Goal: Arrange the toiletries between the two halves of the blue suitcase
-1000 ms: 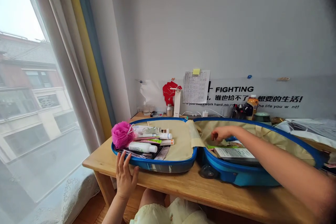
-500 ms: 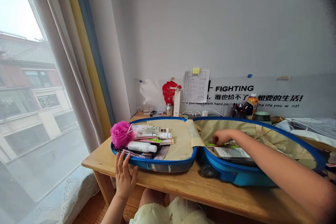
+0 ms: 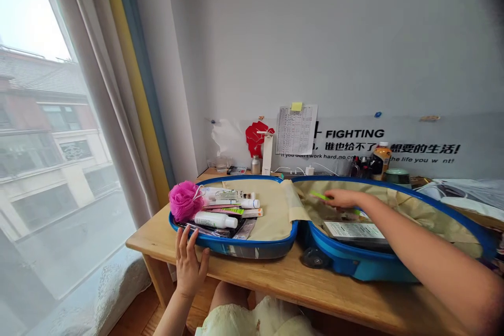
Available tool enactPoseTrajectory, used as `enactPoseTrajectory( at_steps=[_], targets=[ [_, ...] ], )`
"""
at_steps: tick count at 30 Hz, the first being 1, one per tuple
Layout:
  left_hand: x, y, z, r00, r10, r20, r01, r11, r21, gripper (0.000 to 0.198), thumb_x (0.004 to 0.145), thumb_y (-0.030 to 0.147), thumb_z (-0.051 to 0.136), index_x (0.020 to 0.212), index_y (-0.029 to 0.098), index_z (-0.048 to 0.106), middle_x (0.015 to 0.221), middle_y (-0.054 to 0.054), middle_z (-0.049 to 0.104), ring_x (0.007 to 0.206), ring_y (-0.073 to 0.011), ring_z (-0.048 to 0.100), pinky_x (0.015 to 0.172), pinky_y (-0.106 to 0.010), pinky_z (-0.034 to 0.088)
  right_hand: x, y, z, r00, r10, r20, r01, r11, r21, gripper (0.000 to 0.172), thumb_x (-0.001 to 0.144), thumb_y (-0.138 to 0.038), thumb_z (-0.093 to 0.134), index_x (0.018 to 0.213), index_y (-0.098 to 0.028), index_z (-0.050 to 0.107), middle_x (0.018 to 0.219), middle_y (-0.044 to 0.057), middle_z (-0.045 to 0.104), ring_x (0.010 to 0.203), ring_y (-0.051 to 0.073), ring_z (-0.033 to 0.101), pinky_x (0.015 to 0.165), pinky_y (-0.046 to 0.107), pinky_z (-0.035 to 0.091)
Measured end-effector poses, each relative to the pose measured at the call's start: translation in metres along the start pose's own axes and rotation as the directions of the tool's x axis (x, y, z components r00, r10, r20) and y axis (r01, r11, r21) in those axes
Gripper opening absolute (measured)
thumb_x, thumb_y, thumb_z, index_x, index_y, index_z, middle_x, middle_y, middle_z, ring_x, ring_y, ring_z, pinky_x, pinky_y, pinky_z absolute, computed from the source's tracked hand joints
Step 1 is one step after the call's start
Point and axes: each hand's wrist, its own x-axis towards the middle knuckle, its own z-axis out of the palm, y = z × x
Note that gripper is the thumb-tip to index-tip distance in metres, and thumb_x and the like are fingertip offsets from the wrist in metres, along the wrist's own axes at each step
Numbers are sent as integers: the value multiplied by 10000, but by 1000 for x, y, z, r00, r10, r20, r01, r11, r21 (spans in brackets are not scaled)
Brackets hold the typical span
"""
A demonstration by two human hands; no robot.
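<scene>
An open blue suitcase (image 3: 252, 252) with a beige lining lies across the wooden table. My left hand (image 3: 190, 262) rests with spread fingers against the front left rim of its left half. Beside those fingers in that half are a pink bath puff (image 3: 185, 201), a white bottle (image 3: 216, 220) and several tubes and packets. Over the right half, my right hand (image 3: 342, 199) is closed on a slim bright green item (image 3: 318, 196), whose exact kind I cannot make out. Below that hand, a flat white-and-grey box (image 3: 354, 230) lies inside the suitcase; my forearm partly covers it.
Behind the suitcase stand a small metal bottle (image 3: 255, 163), a white upright stand (image 3: 267, 155), a white charger (image 3: 310, 170), an orange drink bottle (image 3: 380, 160) and a green jar (image 3: 397, 176). Plastic bags (image 3: 464, 191) lie at the right. Curtains (image 3: 129, 63) hang at the left window.
My right hand has lifted a little and shifted right with the slim green item in its fingers. My left hand stays at the rim. The view has shifted slightly.
</scene>
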Motion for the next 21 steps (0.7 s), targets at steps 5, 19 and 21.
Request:
enactPoseTrajectory(
  at_steps=[5, 19, 21],
  targets=[
    [0, 1, 1, 1000, -19, -11, 19, 1000, -14, 560, 921, 298, 480, 1446, 240, 294, 1486, -141, 336, 1449, -317, 199, 1146, -569, 255, -9, -26, -36, 993, 4, -114, -2, 1000, 17, 538, 840, -536, 473, 1252, -191, 469, 619, -11, 509, 400, 94, 408, 402, 247, 343],
    [1, 2, 1, 1000, 16, -10, -16, 1000, 2, 538, 925, 267, 473, 1434, 218, 307, 1478, -152, 339, 1458, -298, 176, 1139, -538, 272, 23, -249, 39, 838, -513, 185, 543, 814, -206, 382, 900, -403, 549, 1205, -174, 549, 1115, 65, 609, 918, 147, 605, 795, 351, 536],
    [0, 2, 1, 1000, 12, -8, -12, 1000, -2, 540, 924, 262, 471, 1436, 217, 305, 1482, -149, 335, 1461, -292, 171, 1146, -533, 262, 28, -265, 51, 802, -572, 174, 597, 770, -223, 379, 895, -392, 558, 1208, -179, 554, 1187, 72, 586, 1014, 178, 587, 871, 396, 516]
  ],
)
